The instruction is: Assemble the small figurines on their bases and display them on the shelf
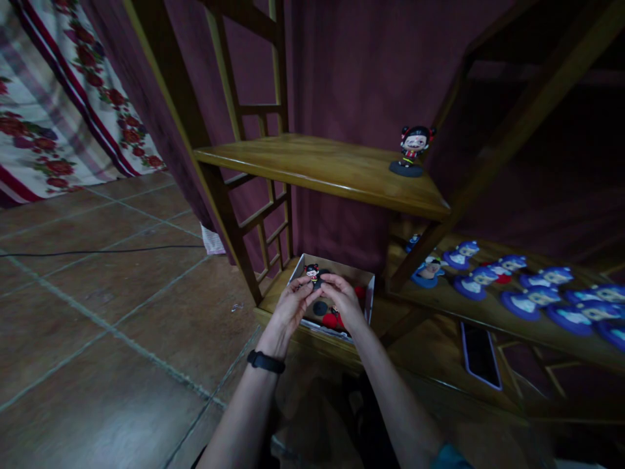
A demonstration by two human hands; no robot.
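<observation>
Just above a shallow white-edged cardboard box point(367, 306), a small black-haired figurine point(311, 271) with a dark base is held between both hands. My left hand point(291, 303) is closed, gripping it from the left. From the right, the fingers of my right hand point(343, 298) pinch the dark base. Inside the box lie a dark round base point(320, 307) and a red figurine point(333, 319), which my right hand partly covers. More red shows by the box's right wall. A black band point(266, 361) circles my left wrist.
A wooden shelf point(293, 159) overhangs the box, with a similar figurine point(413, 151) standing at its right end. Several blue figurines point(530, 301) line a lower shelf to the right. A phone point(481, 354) lies below them. A wooden post point(195, 130) rises on the left.
</observation>
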